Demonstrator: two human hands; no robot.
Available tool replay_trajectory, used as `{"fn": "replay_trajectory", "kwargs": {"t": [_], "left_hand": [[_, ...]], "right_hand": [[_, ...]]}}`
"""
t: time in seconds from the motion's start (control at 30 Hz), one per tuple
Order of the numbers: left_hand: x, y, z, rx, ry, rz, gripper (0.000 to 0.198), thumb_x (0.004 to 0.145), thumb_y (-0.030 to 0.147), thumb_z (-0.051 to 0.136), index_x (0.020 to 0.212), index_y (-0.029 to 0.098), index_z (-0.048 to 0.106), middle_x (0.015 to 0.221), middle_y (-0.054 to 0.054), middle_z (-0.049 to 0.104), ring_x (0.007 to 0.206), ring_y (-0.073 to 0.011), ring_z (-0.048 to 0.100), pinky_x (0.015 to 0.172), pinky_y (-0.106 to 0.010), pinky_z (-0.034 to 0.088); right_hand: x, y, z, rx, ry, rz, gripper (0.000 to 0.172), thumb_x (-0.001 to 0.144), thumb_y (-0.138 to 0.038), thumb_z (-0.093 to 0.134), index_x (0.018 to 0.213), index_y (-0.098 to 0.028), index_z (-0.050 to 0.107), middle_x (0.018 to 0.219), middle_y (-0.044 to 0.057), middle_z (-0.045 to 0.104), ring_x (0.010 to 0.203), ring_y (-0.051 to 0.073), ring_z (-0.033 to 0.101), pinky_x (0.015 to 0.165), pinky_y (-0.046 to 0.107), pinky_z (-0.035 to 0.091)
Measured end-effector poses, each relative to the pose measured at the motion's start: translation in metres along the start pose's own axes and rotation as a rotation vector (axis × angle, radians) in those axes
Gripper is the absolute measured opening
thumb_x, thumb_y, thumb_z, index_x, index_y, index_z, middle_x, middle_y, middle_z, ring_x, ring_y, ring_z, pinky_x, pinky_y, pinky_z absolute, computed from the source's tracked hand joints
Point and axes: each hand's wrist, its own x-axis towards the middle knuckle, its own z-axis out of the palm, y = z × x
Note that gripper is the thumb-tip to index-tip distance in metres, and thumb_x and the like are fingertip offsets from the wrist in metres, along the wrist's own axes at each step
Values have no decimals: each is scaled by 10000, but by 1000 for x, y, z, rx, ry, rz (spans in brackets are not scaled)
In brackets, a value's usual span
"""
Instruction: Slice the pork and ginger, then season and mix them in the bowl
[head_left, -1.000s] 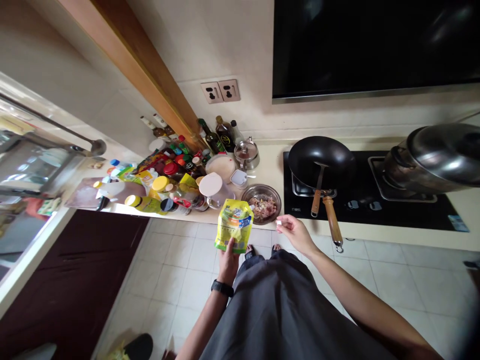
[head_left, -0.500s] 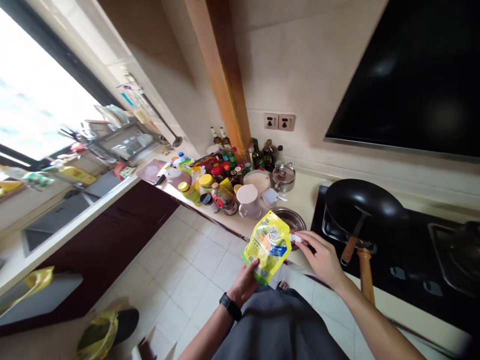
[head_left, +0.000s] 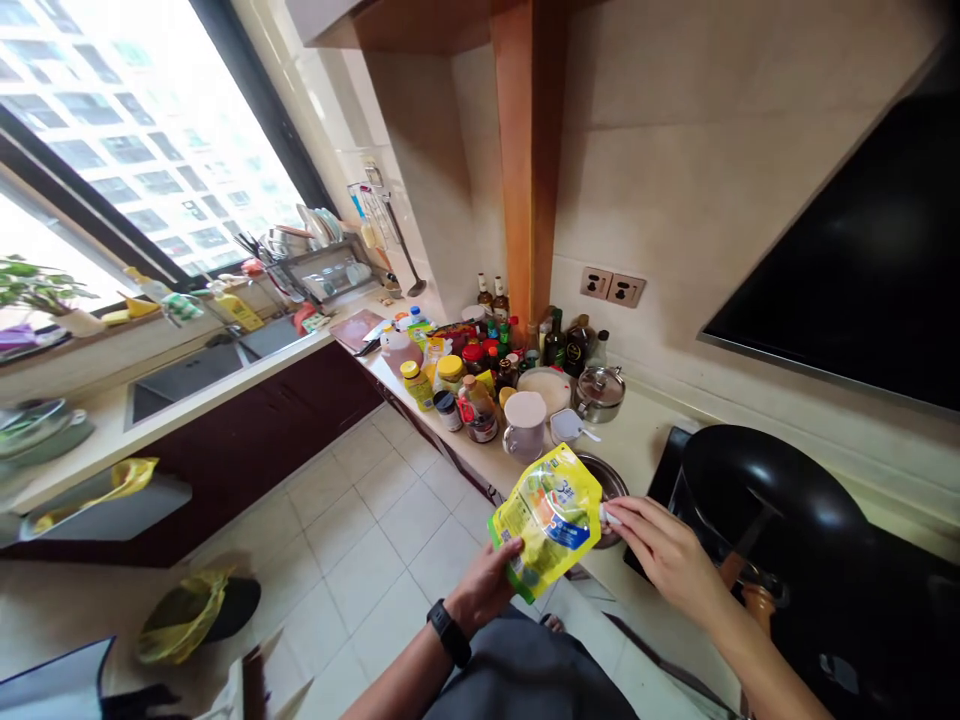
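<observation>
My left hand [head_left: 486, 590], with a dark watch on the wrist, grips the lower left edge of a yellow pouch [head_left: 546, 520] with green trim and a blue label. The fingers of my right hand [head_left: 660, 545] pinch the white cap [head_left: 609, 514] at the pouch's right side. Behind the pouch, a round metal bowl [head_left: 616, 484] stands on the counter, partly hidden. A lidded pale cup [head_left: 524, 425] and a small white container [head_left: 566, 427] are just beyond the pouch.
Bottles and jars crowd the counter, among them a yellow-lidded jar [head_left: 451, 372]. A steel pot [head_left: 600, 393] stands behind. A black wok [head_left: 772, 490] sits on the stove at right. At left are a sink [head_left: 191, 380] and a bin [head_left: 199, 615] on the floor.
The camera view has swung left, so the counter and wok appear further right and more of the window shows. Both hands still hold the pouch and its cap.
</observation>
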Motion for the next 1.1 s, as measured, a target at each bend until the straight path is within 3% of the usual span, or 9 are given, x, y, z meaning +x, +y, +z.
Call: {"fn": "replay_trajectory", "kwargs": {"t": [0.1,0.2,0.37,0.53,0.6,0.7,0.9,1.0,1.1], "left_hand": [[-5,12,3,12,-21,12,467,799,236,777,1223,109,628,1163,-176,712,1068,-305,698,989,-424,548],[-8,27,7,13,-40,49,492,794,238,782,1241,109,623,1192,-190,696,1062,-320,699,981,-442,552],[-2,56,12,-4,-26,110,510,774,243,799,1240,123,629,1179,-183,703,1080,-325,691,988,-451,547],[12,99,9,-7,-64,147,590,748,235,821,1290,146,605,1167,-172,709,1089,-330,686,996,-468,536],[22,122,3,-10,-80,163,590,744,235,824,1286,148,607,1182,-167,704,1088,-326,686,1003,-469,531],[44,166,-12,-3,-123,171,583,735,247,830,1268,142,618,1191,-169,699,1094,-333,681,1007,-481,526],[95,284,-37,71,-228,122,528,715,249,842,1192,119,659,1196,-183,691,1104,-355,669,1011,-519,504],[119,337,-42,108,-259,162,565,705,252,849,1214,124,640,1188,-171,693,1096,-344,668,1000,-501,507],[143,376,-50,250,-216,353,563,685,263,861,1183,139,631,1143,-132,705,1035,-289,678,951,-430,536]], "right_hand": [[11,-4,2,-84,-28,5,239,1000,-295,481,1041,-222,705,944,72,716,851,195,691,788,319,590],[21,-8,3,-181,-32,74,352,1009,-350,441,765,-226,661,662,29,637,591,158,622,584,266,529],[44,-12,8,-63,12,107,261,980,-380,498,1169,-232,601,942,63,713,784,185,689,698,273,561],[85,-13,23,-117,50,96,201,1002,-345,435,998,-246,609,742,20,677,610,175,648,579,268,515],[106,-13,35,-128,69,75,193,981,-358,489,1100,-241,586,855,44,707,701,190,680,635,277,536],[145,-10,59,-173,143,8,120,985,-284,464,949,-249,573,708,12,655,581,168,629,558,265,490],[254,-3,111,-384,304,-107,293,977,-407,391,797,-231,542,742,82,649,650,200,615,609,310,466],[314,-2,135,-383,436,127,343,961,-363,423,647,-244,491,552,41,548,522,169,519,540,296,397],[367,1,160,-25,454,638,368,927,-447,463,624,-243,499,488,13,491,436,152,438,432,283,323]]}}
